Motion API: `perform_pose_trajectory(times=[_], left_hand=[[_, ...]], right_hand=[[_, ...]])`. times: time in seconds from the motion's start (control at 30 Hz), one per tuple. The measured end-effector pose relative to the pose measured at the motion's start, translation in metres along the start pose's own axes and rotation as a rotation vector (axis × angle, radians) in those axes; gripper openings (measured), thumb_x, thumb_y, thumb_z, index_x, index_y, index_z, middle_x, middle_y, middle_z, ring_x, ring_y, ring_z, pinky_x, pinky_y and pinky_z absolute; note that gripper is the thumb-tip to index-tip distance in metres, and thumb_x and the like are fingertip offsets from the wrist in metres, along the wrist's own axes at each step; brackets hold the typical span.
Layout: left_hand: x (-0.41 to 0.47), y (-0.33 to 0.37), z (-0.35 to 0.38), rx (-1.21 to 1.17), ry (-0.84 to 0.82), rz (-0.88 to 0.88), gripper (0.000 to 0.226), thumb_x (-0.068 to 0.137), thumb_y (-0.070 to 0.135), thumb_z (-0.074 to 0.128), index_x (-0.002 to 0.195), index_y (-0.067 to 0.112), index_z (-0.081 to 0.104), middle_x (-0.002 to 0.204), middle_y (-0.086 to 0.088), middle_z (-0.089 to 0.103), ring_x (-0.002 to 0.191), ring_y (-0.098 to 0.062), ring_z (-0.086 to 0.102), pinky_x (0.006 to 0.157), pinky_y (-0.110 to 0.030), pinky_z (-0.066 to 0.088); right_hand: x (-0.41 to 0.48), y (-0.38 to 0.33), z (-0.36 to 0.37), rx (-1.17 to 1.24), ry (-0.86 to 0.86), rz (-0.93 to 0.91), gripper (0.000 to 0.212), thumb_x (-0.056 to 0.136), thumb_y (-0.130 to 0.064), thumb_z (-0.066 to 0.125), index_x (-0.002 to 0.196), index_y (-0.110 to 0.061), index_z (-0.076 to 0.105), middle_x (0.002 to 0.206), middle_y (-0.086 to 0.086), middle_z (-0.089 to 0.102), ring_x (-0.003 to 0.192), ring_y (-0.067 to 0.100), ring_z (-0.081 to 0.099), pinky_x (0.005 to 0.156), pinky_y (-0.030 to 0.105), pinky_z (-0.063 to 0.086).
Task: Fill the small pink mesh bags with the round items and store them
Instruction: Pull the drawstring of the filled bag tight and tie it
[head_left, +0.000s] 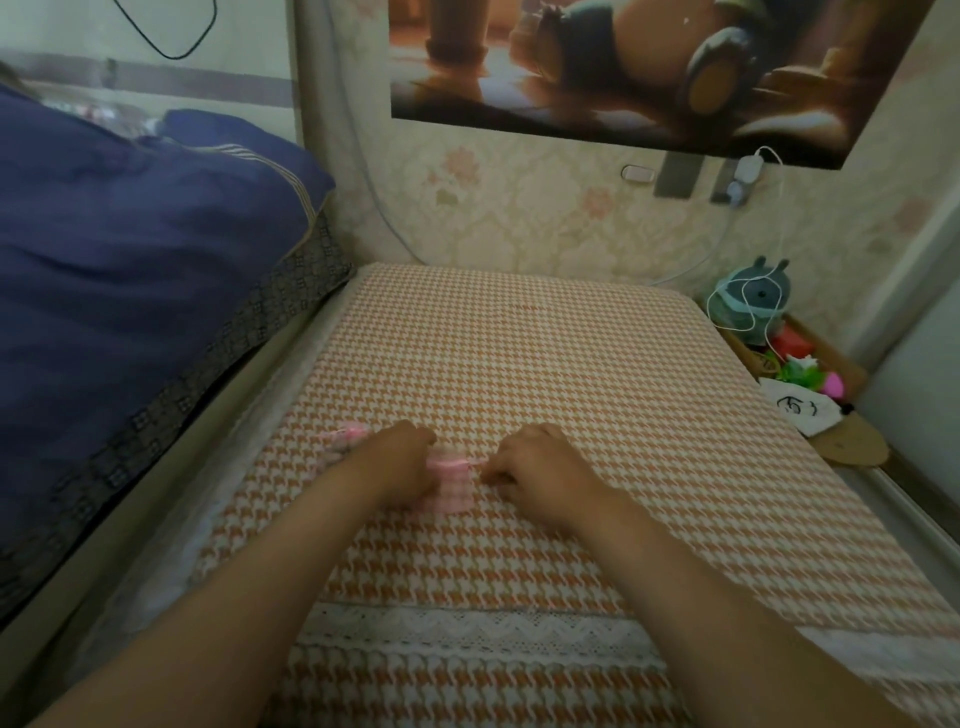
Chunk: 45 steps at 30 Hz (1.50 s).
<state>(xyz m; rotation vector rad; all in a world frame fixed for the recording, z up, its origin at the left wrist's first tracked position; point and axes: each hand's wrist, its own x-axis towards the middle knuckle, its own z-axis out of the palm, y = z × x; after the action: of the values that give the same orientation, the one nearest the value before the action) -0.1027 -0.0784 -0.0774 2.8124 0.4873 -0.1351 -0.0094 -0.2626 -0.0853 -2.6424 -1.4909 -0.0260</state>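
a pink mesh bag (451, 480) lies on the houndstooth-covered desk (545, 364) between both hands. the left hand (400, 462) pins its side, fingers curled on it; the right hand (540, 467) seems to pinch its drawstring. it looks light, soft and floppy, best held at the mouth. a second pink bag (347, 435) lies just beside the left wrist. the bags' contents are too blurred to tell.

mesh bag (451, 480): pink | tablecloth (519, 364): orange-white houndstooth | bedding (130, 234): navy blue
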Motion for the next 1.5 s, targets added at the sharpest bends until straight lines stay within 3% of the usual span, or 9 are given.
perform_pose_trajectory(times=[0.1, 0.17, 0.3, 0.5, 0.63, 0.87, 1.13, 1.27, 1.5], left_hand=[[0.0, -0.002, -0.003, -0.041, 0.012, 0.016, 0.033, 0.082, 0.029, 0.068, 0.115, 0.023, 0.063, 0.119, 0.0, 0.063, 0.105, -0.02, 0.059, 0.089, -0.033, 0.05], [0.001, -0.002, -0.004, -0.088, 0.02, 0.025, 0.019, 0.084, 0.028, 0.068, 0.103, 0.027, 0.063, 0.11, 0.003, 0.064, 0.096, -0.016, 0.06, 0.083, -0.031, 0.051], [0.003, -0.001, -0.01, -0.176, 0.017, 0.05, 0.008, 0.085, 0.026, 0.069, 0.087, 0.027, 0.061, 0.094, 0.005, 0.064, 0.083, -0.012, 0.061, 0.073, -0.031, 0.054], [0.003, 0.005, -0.022, -0.277, 0.019, 0.12, 0.014, 0.078, 0.014, 0.078, 0.076, 0.024, 0.068, 0.074, 0.015, 0.062, 0.07, 0.001, 0.057, 0.06, -0.013, 0.042], [0.001, 0.02, -0.03, -0.354, 0.15, 0.185, 0.008, 0.08, 0.018, 0.078, 0.078, 0.023, 0.071, 0.073, 0.013, 0.065, 0.069, -0.001, 0.06, 0.063, -0.016, 0.043], [-0.008, 0.032, -0.033, -0.424, 0.204, 0.19, 0.012, 0.082, 0.022, 0.076, 0.074, 0.026, 0.068, 0.063, 0.011, 0.06, 0.058, -0.002, 0.052, 0.058, -0.02, 0.039], [-0.015, 0.032, -0.035, -0.411, 0.032, 0.204, 0.013, 0.089, 0.031, 0.067, 0.081, 0.022, 0.071, 0.073, 0.009, 0.066, 0.065, -0.002, 0.058, 0.063, -0.018, 0.045], [-0.012, 0.031, -0.034, -0.454, -0.056, 0.072, 0.043, 0.097, 0.049, 0.045, 0.086, 0.023, 0.078, 0.084, 0.002, 0.073, 0.081, -0.013, 0.067, 0.082, -0.033, 0.053], [-0.012, 0.034, -0.039, -0.465, 0.078, 0.062, 0.013, 0.085, 0.028, 0.067, 0.085, 0.025, 0.08, 0.069, 0.008, 0.072, 0.069, -0.007, 0.067, 0.063, -0.023, 0.051]], right_hand=[[0.003, 0.001, -0.007, 0.074, 0.075, -0.001, 0.024, 0.096, -0.032, 0.062, 0.117, -0.034, 0.074, 0.113, -0.008, 0.071, 0.114, 0.017, 0.053, 0.108, 0.036, 0.029], [0.002, 0.001, -0.015, 0.178, 0.16, 0.036, 0.023, 0.096, -0.031, 0.064, 0.116, -0.029, 0.074, 0.111, -0.007, 0.071, 0.107, 0.014, 0.057, 0.102, 0.033, 0.039], [0.001, 0.008, -0.034, 0.547, 0.225, 0.223, 0.017, 0.099, -0.034, 0.06, 0.094, -0.025, 0.073, 0.088, -0.007, 0.071, 0.075, 0.007, 0.067, 0.069, 0.023, 0.054], [-0.002, 0.023, -0.039, 0.709, 0.22, 0.236, 0.009, 0.1, -0.031, 0.057, 0.098, -0.032, 0.066, 0.092, -0.011, 0.065, 0.079, 0.008, 0.062, 0.072, 0.027, 0.05], [-0.002, 0.015, -0.039, 0.638, 0.194, 0.107, 0.024, 0.101, -0.027, 0.056, 0.116, -0.04, 0.07, 0.117, -0.02, 0.064, 0.091, -0.009, 0.055, 0.08, 0.015, 0.042], [-0.006, 0.003, -0.047, 0.318, 0.223, -0.025, 0.014, 0.095, -0.038, 0.062, 0.103, -0.036, 0.073, 0.092, -0.014, 0.061, 0.078, 0.0, 0.053, 0.074, 0.027, 0.05], [-0.005, 0.003, -0.045, 0.13, 0.168, -0.1, 0.012, 0.094, -0.041, 0.059, 0.098, -0.033, 0.067, 0.095, -0.013, 0.057, 0.083, 0.007, 0.056, 0.069, 0.031, 0.05], [-0.007, 0.002, -0.046, 0.144, 0.196, -0.134, 0.009, 0.093, -0.038, 0.06, 0.093, -0.034, 0.067, 0.09, -0.013, 0.057, 0.075, 0.003, 0.053, 0.062, 0.025, 0.044], [-0.008, -0.002, -0.054, 0.459, 0.203, -0.052, 0.022, 0.089, -0.031, 0.074, 0.11, -0.035, 0.071, 0.096, -0.017, 0.066, 0.07, -0.006, 0.056, 0.069, 0.014, 0.045]])
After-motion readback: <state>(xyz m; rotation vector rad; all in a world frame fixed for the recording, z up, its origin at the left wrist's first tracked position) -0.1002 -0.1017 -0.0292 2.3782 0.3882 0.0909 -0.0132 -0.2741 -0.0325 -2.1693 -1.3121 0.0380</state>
